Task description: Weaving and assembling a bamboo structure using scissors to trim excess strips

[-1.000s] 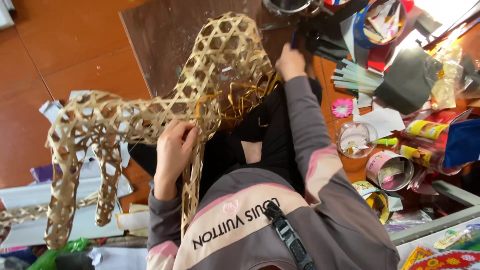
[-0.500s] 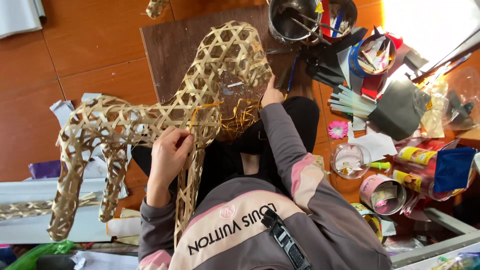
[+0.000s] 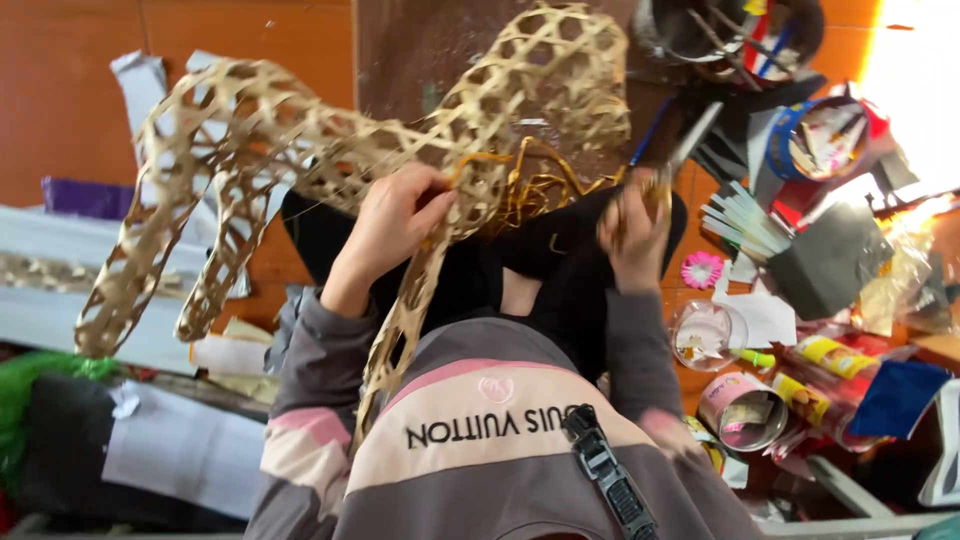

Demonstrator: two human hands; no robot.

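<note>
The woven bamboo frame (image 3: 330, 150), shaped like a four-legged animal, lies across the person's lap, its open lattice body running from the left toward a rounded head part at upper centre. The left hand (image 3: 395, 225) grips it where body and front leg meet: the fingers curl over the strips from above, clamped on the weave, and one leg hangs straight down below the palm toward the chest. A tangle of loose golden strips (image 3: 540, 190) sits just right of those fingers, between the two hands.

The right hand (image 3: 635, 235) is closed around the handles of scissors (image 3: 680, 150), whose blades point up and to the right, away from the frame; the hand is blurred, so the exact finger placement cannot be told. The blades are near the frame's head part but not touching it.

To the right, the orange floor (image 3: 60, 90) is crowded: a stack of pale strips (image 3: 740, 215), a pink paper flower (image 3: 702, 269), a clear cup (image 3: 705, 335), rolls of tape (image 3: 745, 410), a dark box (image 3: 830, 260). A metal pot (image 3: 690, 30) of tools stands at the top. On the left lie white boards (image 3: 45, 260) and paper
</note>
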